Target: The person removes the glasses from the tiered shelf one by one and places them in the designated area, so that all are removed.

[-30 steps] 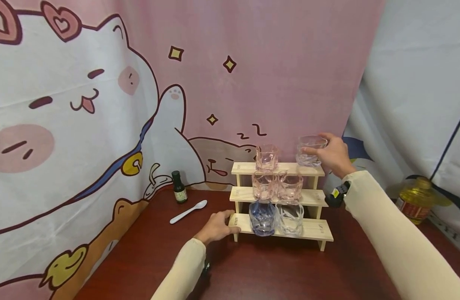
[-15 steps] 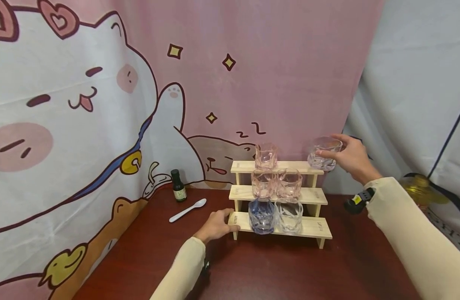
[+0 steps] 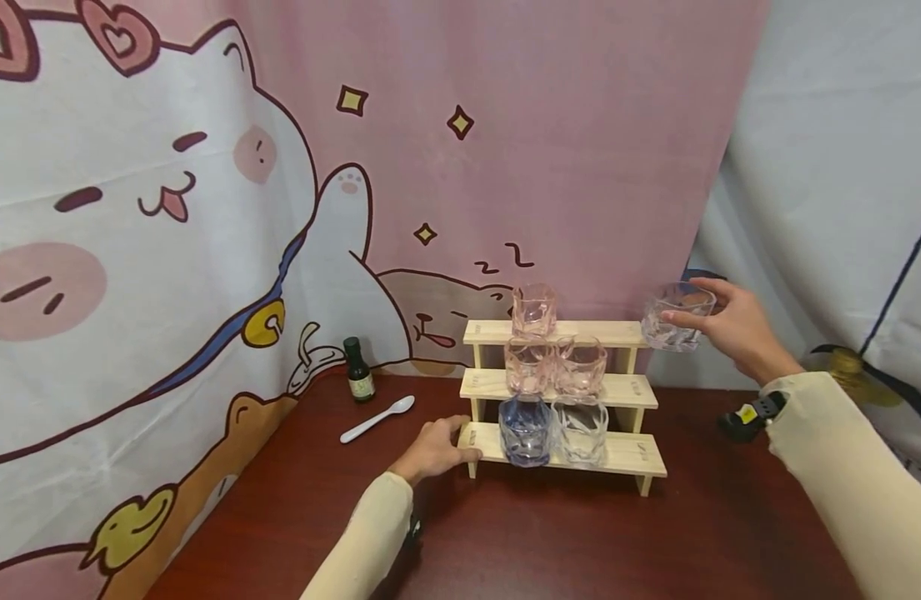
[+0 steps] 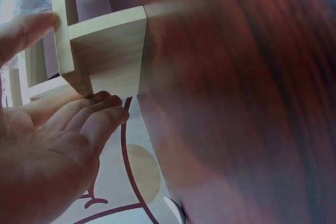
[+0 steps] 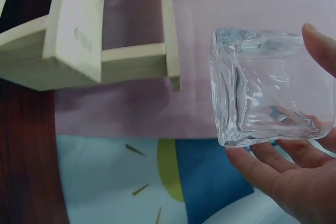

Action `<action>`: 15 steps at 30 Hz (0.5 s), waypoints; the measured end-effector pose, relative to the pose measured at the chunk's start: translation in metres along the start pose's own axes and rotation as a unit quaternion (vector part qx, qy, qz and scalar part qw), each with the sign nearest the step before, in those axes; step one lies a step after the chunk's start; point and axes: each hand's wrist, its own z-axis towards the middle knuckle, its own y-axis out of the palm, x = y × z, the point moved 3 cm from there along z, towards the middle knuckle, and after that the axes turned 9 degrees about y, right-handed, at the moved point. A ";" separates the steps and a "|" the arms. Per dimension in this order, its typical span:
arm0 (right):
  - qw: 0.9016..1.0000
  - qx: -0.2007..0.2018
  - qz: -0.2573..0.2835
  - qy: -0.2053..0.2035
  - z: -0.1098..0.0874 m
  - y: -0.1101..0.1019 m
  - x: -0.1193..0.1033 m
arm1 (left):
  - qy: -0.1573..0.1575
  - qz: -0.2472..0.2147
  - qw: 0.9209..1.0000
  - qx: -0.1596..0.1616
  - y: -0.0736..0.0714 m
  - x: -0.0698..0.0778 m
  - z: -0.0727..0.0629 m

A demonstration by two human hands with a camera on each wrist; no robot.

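Observation:
A clear glass is in the air just right of the top tier of a three-step wooden stand. My right hand grips it with the thumb on one side and fingers on the other; the right wrist view shows the glass apart from the stand. At the left end of the bottom step, my left hand holds the stand, thumb on the board and fingers against its leg. A blue glass and another clear glass occupy that step. Pink glasses stand on the upper two tiers.
Left of the stand, a white spoon lies on the dark red table, with a small dark green bottle behind it. Printed cloth hangs behind. At the far right is a yellow bottle, partly hidden by my sleeve.
My right hand has carried the clear glass from above the top tier's right part rightward and slightly down, past the tier's end. The left hand stays at the stand.

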 end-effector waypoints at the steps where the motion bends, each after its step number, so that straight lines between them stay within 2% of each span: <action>1: 1.000 -0.001 0.003 0.003 0.000 -0.001 0.003 | 0.001 -0.001 1.000 0.000 0.000 0.000 0.000; 8: 1.000 -0.009 0.018 0.015 -0.005 -0.002 0.018 | -0.001 0.007 1.000 0.006 0.001 0.001 -0.001; 15: 1.000 -0.004 -0.003 0.016 -0.008 -0.003 0.029 | -0.002 0.005 1.000 0.007 0.002 -0.001 -0.002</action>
